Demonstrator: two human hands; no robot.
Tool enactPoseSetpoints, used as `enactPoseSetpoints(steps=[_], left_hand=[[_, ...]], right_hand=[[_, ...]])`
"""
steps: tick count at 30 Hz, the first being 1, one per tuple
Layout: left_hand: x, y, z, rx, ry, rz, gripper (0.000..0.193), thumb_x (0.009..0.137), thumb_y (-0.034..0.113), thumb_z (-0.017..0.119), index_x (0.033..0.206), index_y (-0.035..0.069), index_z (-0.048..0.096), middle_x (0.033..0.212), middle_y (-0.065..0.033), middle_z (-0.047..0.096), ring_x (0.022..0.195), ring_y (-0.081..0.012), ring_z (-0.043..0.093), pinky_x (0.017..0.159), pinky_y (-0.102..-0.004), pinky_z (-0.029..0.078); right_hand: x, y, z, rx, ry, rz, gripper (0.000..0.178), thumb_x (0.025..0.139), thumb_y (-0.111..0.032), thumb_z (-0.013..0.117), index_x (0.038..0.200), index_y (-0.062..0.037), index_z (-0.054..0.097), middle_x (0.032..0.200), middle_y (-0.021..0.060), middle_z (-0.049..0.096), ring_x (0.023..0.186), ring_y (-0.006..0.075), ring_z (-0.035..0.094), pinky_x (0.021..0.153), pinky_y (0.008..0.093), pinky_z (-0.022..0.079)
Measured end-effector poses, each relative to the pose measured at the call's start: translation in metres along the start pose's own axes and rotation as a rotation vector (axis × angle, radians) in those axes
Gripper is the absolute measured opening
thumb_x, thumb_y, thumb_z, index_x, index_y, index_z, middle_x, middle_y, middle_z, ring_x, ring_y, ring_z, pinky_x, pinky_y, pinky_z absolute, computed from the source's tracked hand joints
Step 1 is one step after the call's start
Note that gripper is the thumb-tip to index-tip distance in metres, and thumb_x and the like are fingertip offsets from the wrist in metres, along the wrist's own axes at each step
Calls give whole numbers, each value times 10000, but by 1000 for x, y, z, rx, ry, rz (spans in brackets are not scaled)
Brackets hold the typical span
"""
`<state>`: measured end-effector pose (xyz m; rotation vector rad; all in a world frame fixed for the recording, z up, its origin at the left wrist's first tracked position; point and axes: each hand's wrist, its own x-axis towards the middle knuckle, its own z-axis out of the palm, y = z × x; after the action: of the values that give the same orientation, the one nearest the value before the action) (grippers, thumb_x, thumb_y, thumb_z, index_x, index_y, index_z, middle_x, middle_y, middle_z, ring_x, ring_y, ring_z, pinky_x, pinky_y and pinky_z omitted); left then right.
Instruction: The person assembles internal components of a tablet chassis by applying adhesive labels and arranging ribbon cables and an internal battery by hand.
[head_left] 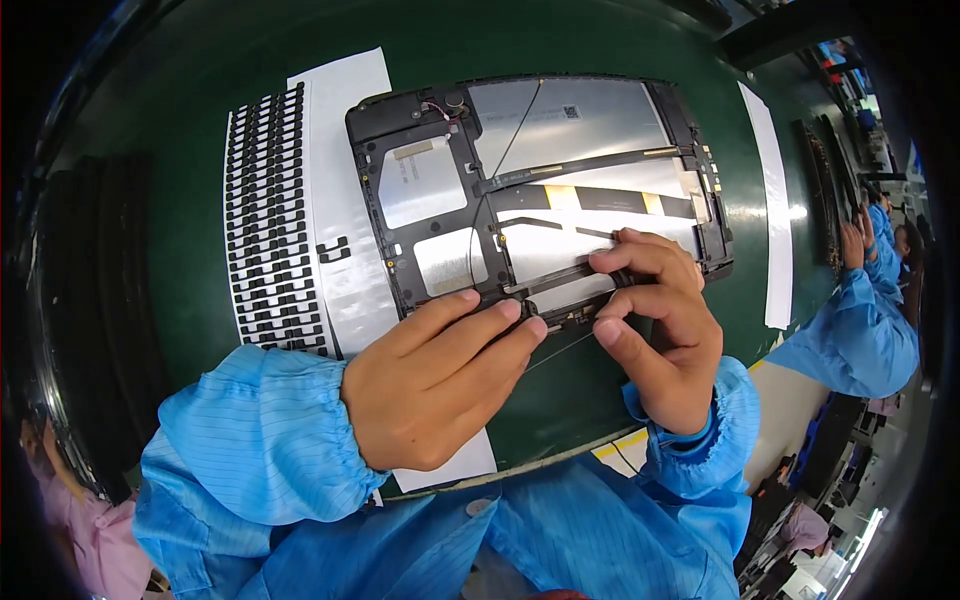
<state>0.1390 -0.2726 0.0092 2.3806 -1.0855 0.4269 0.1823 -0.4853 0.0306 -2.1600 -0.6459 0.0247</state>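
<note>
An opened tablet-like device (570, 120), with a black frame, silvery metal plates, thin cables and flex strips, lies on the bench in front of me. My left hand (440, 375) rests at its near edge, fingers stretched out, their tips pressing by a small black part (528, 308); its thumb is hidden. At the same edge, to the right, my right hand (665, 330) is curled, thumb and fingers bent towards each other close to a dark strip (565, 278). Whatever it pinches is too small or hidden to make out.
Left of the device, a white sheet (350, 90) bears rows of small black pieces (265, 215), with a few loose ones (335, 250) beside them. A white strip (768, 205) lies right on the green bench (190, 260). Another person in a blue sleeve (850, 330) works at far right.
</note>
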Motion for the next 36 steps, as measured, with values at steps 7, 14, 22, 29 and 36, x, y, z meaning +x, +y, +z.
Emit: enactPoseSetpoints(steps=[7, 14, 22, 29, 36], left_hand=[[4, 6, -2, -12, -19, -30, 191, 689, 51, 602, 873, 16, 638, 1034, -94, 602, 999, -246, 553, 875, -387, 416], [11, 5, 6, 103, -92, 52, 148, 774, 79, 546, 885, 43, 638, 1101, -65, 570, 1058, -217, 517, 887, -363, 396], [10, 6, 9, 80, -86, 40, 151, 774, 91, 544, 884, 55, 640, 1128, -53, 555, 1070, -205, 502, 884, -359, 391], [11, 6, 9, 95, -98, 34, 150, 771, 92, 546, 882, 62, 643, 1130, -45, 553, 1063, -199, 504, 896, -355, 378], [10, 5, 11, 106, -84, 53, 141, 767, 90, 557, 875, 68, 644, 1125, -42, 556, 1061, -201, 505, 890, -351, 381]], right_hand=[[1, 1, 3, -48, 0, -10, 79, 657, -71, 653, 722, -81, 610, 993, 51, 596, 1067, 270, 476, 920, 392, 243], [-2, 4, 2, -63, 33, -19, 102, 627, -54, 674, 712, -62, 618, 939, 64, 605, 1026, 270, 512, 902, 390, 286], [-10, 5, -2, 64, 162, 70, 156, 585, -31, 686, 732, -50, 637, 886, 88, 602, 933, 261, 554, 915, 432, 309], [-3, 8, -1, -100, 53, -117, 202, 556, -13, 686, 746, -52, 629, 921, 88, 588, 872, 249, 538, 847, 393, 344], [-5, 10, 4, -165, 105, -160, 206, 556, -8, 677, 748, -57, 622, 897, 82, 587, 850, 252, 531, 803, 382, 359]])
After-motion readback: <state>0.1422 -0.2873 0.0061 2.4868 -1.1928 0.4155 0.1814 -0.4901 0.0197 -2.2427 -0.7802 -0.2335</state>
